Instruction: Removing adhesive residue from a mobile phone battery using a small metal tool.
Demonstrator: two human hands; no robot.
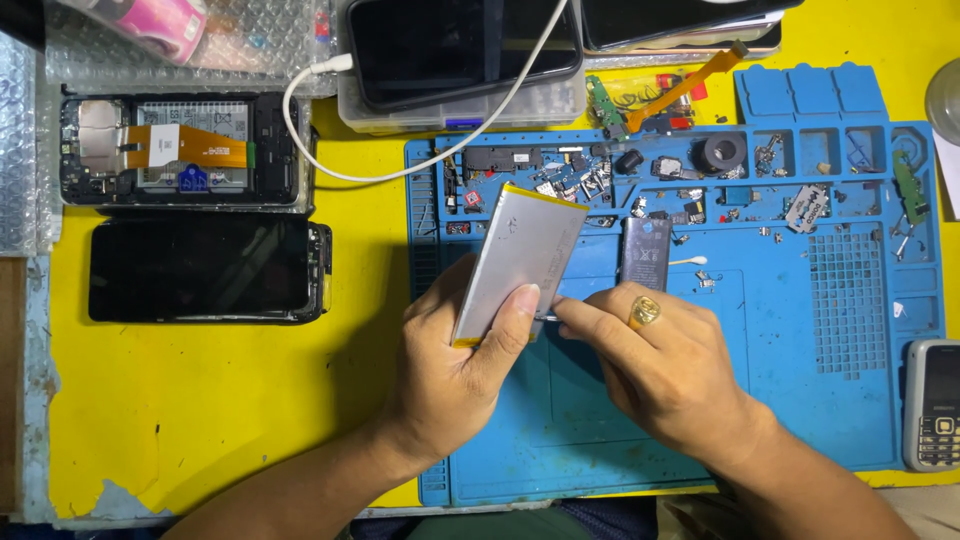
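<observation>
From the head camera, looking straight down, the left hand grips a flat silver battery pack with a yellow edge, its fingers wrapped behind the pack and the thumb pressed across the front near the lower end, so the pack stands tilted above the blue repair mat. The right hand, wearing a gold ring, has its fingers pinched together on a thin metal tool whose tip meets the pack's lower right edge just beside the left thumb; what kind of tool it is I cannot tell. Under the hands the mat lies on a yellow counter, and its upper compartments hold loose small parts, screws and a black ring-shaped piece. A smaller dark battery lies flat on the mat just beyond the right hand, with a cotton swab beside it. To the left on the counter sits an opened phone with its insides and an orange flex cable exposed, and just below it a dark phone screen lying face up. At the top, a black phone rests on a clear plastic box with a white cable looping away from it. A small keypad phone lies at the right edge.
</observation>
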